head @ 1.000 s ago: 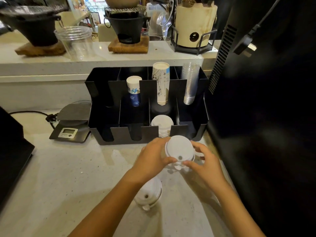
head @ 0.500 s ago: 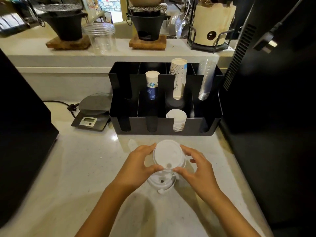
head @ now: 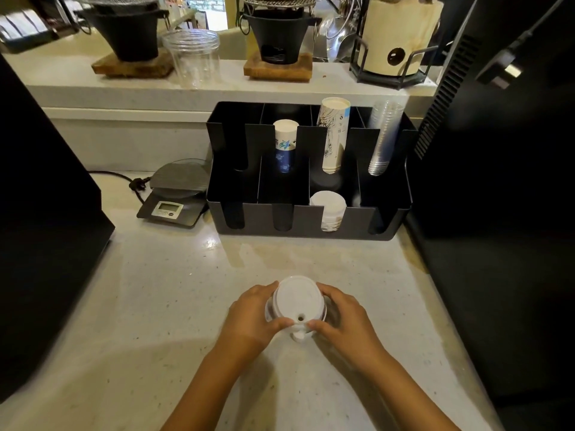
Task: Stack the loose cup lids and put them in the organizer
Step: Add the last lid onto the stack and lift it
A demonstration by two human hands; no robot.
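A small stack of white cup lids (head: pixel 297 301) stands on the pale counter in front of me. My left hand (head: pixel 252 318) grips its left side and my right hand (head: pixel 343 321) grips its right side, thumbs meeting at the near edge by the sip hole. The black organizer (head: pixel 305 219) stands farther back on the counter. Its front third slot holds a stack of white lids (head: pixel 328 208). The back slots hold a blue-and-white cup stack (head: pixel 284 144), a taller printed cup stack (head: pixel 333 132) and clear plastic cups (head: pixel 382 135).
A digital scale (head: pixel 174 194) with a cord sits left of the organizer. Black machines flank the counter on the left (head: pixel 40 213) and right (head: pixel 497 181). On the raised shelf behind stand dark stoves on wooden bases, a clear jar (head: pixel 193 56) and a cream container.
The lids held near the organizer came toward me and down onto the lid lying on the counter. Both hands now hold them as one stack.
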